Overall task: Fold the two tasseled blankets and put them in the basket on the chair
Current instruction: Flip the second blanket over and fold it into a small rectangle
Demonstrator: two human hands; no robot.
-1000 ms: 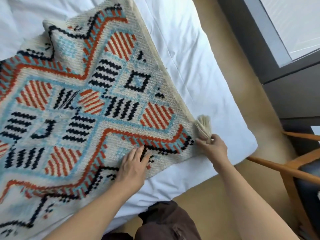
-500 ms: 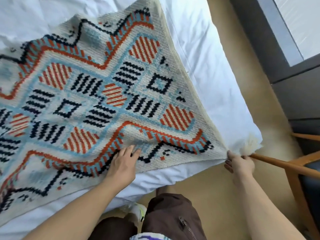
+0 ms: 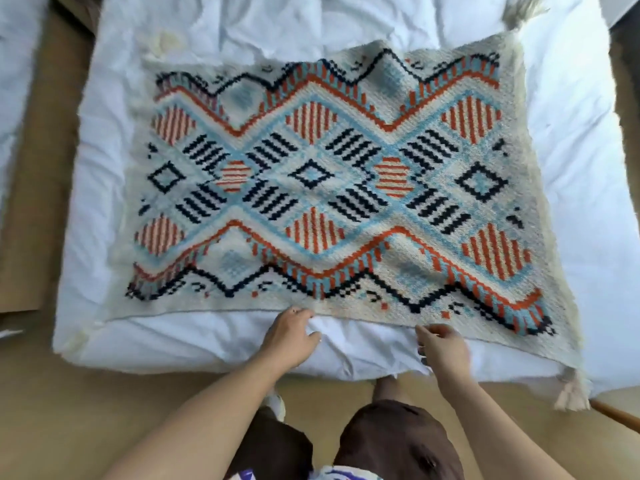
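Note:
One tasseled blanket [image 3: 325,181], cream with orange, blue and black zigzags, lies spread flat on the white bed [image 3: 571,140]. Cream tassels show at its far right corner [image 3: 523,8] and its near right corner [image 3: 571,393], which hangs over the bed's edge. My left hand [image 3: 291,337] is at the middle of the near hem, fingers curled onto the edge. My right hand [image 3: 441,348] is just right of it, thumb touching the hem and fingers curled; blur hides whether it grips. No second blanket or basket is in view.
Tan carpet [image 3: 52,427] surrounds the bed. Another white bed's edge [image 3: 10,81] shows at far left. A wooden chair rail [image 3: 616,415] pokes in at the bottom right. My knees in brown trousers [image 3: 398,441] stand against the bed's near side.
The view swung from the bed's right corner to face the blanket squarely. My right hand left the tassel corner for the middle of the near hem. My left hand slid off the blanket's face to the hem.

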